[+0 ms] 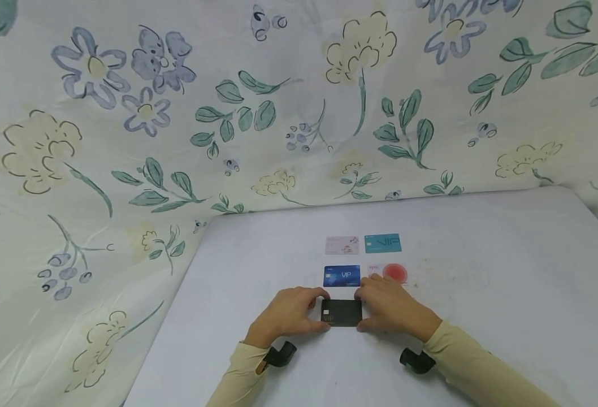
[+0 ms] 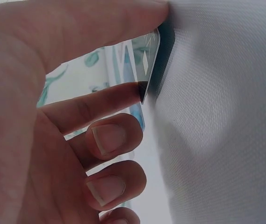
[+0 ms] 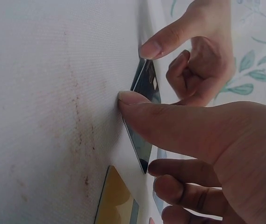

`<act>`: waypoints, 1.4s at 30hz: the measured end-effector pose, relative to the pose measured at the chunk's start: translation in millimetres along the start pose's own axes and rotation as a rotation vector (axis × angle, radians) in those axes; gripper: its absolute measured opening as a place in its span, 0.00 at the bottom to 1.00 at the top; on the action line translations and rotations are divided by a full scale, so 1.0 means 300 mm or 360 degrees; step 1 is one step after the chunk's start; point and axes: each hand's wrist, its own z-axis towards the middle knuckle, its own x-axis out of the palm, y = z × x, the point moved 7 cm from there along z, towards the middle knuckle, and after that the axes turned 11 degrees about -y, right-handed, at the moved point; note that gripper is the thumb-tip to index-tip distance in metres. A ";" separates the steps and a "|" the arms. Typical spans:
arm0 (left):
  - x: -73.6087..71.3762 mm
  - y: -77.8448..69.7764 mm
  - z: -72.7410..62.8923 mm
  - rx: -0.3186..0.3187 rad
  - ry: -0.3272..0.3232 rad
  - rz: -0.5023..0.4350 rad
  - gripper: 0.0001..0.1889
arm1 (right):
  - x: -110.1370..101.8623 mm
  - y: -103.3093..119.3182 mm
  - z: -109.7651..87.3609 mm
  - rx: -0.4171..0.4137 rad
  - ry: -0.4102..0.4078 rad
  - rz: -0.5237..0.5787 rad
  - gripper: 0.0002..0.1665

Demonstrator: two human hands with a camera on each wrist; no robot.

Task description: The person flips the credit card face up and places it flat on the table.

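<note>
A black VIP card lies between the two hands, close over the white table. My left hand pinches its left end, thumb at the near corner and index finger at the far one. The other left fingers curl in beside it in the left wrist view, where the card stands out against a dark shadow. My right hand holds the right end the same way, with its thumb at the near corner. Part of a card with a red circle is covered by the right hand's fingers.
Beyond the hands, a blue VIP card lies just past the black one. Further back are a pink card and a teal card. A flowered cloth hangs behind the white tabletop. Each wrist wears a black camera.
</note>
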 end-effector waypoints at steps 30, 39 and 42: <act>-0.028 -0.017 0.007 0.0043 -0.0041 -0.0018 0.28 | -0.019 -0.003 -0.001 0.0023 0.0018 0.0070 0.33; -0.060 -0.046 0.031 0.0084 -0.0093 -0.0047 0.29 | -0.125 -0.062 0.004 0.0039 -0.0103 0.0137 0.29; -0.072 -0.064 0.041 0.0117 -0.0120 -0.0060 0.29 | -0.149 -0.083 0.000 0.0048 -0.0135 0.0167 0.28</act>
